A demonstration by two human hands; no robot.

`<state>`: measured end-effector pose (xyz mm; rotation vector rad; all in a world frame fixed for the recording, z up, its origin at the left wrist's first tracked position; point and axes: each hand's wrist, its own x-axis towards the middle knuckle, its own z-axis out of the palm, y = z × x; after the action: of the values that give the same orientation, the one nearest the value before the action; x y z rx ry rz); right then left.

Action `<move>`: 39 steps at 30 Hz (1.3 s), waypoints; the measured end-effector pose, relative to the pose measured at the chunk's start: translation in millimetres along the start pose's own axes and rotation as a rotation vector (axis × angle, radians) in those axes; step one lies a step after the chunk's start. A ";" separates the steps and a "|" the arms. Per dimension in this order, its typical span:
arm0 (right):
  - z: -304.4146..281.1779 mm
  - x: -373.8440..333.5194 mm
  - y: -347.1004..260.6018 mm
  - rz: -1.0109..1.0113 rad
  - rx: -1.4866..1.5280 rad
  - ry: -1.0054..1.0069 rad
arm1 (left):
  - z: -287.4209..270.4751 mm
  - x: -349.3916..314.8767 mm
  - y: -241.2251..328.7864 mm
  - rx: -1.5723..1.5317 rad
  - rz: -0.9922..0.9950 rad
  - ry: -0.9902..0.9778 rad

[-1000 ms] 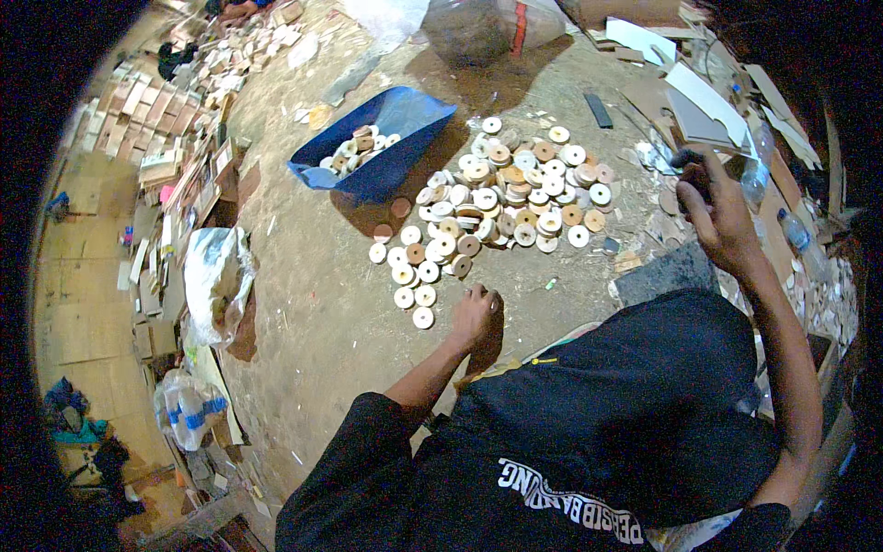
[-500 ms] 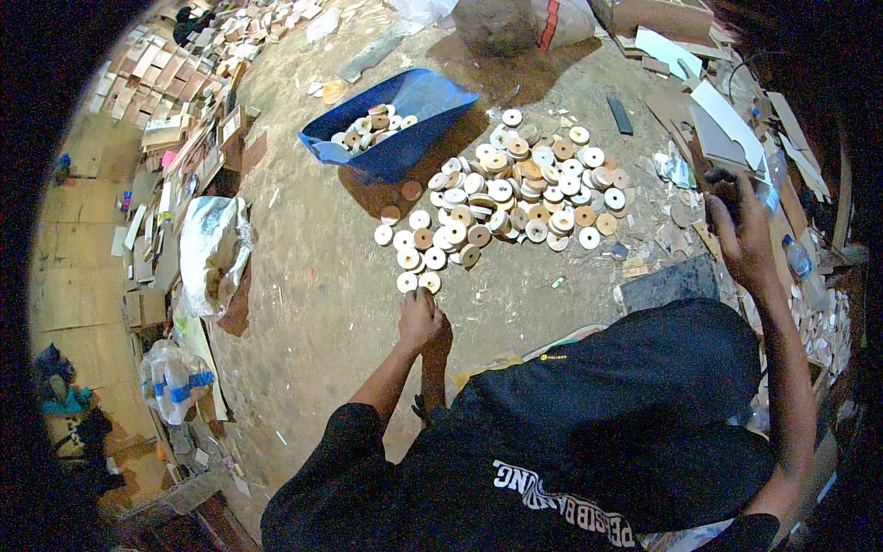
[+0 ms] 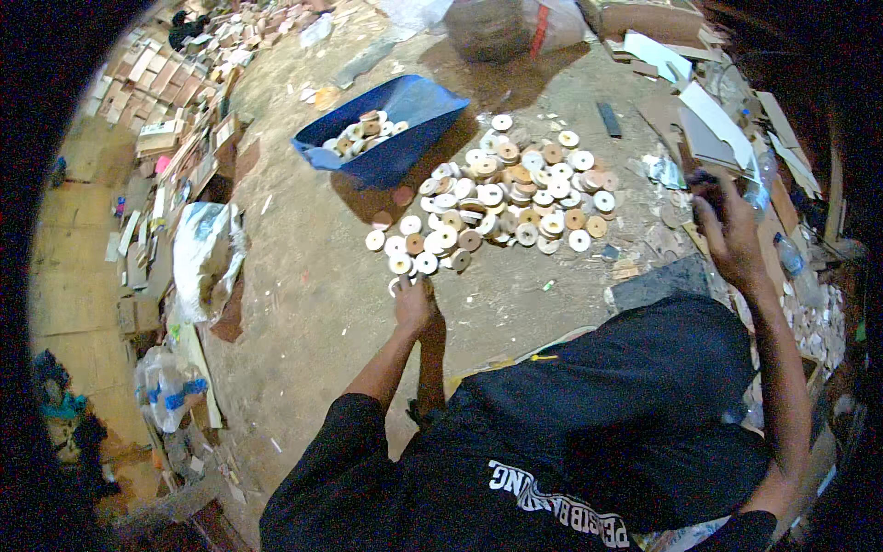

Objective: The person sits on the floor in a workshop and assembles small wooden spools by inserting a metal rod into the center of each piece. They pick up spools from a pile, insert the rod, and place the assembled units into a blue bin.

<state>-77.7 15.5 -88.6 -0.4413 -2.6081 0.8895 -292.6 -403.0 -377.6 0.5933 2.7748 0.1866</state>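
A heap of round wooden discs with centre holes, pale and light brown, lies on the ground ahead of me. At its near left edge my left hand is low over the ground, its fingers closed on a pale disc that shows partly beside them. My right hand is raised at the right, away from the heap. Its fingers are curled with the thumb apart, and I see no disc in it; the fingertips are dark and hard to make out. A blue scoop-shaped container beyond the heap holds several more discs.
Wood offcuts are piled along the left, beside white plastic bags. Boards and white panels clutter the right, near a plastic bottle. A large sack stands at the back. A dark flat piece lies near my leg.
My left hand has pulled slightly toward me, with a disc now showing at its fingers, apart from the heap. The whole view has shifted a little. My right hand stays raised.
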 end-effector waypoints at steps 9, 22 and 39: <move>0.9 -2.6 -7.8 0.061 0.042 -0.033 | 4.8 -7.3 -0.2 0.080 0.141 0.026; 3.7 -4.1 -2.4 0.039 -0.109 -0.083 | -12.7 12.7 -35.5 0.049 0.022 0.135; 3.0 -7.2 -0.6 -0.046 -0.131 -0.114 | -1.6 27.0 -50.9 -0.118 -0.033 0.101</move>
<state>-72.6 10.7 -92.1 -0.3726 -2.7800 0.7525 -335.9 -438.0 -392.6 0.5210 2.8435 0.3799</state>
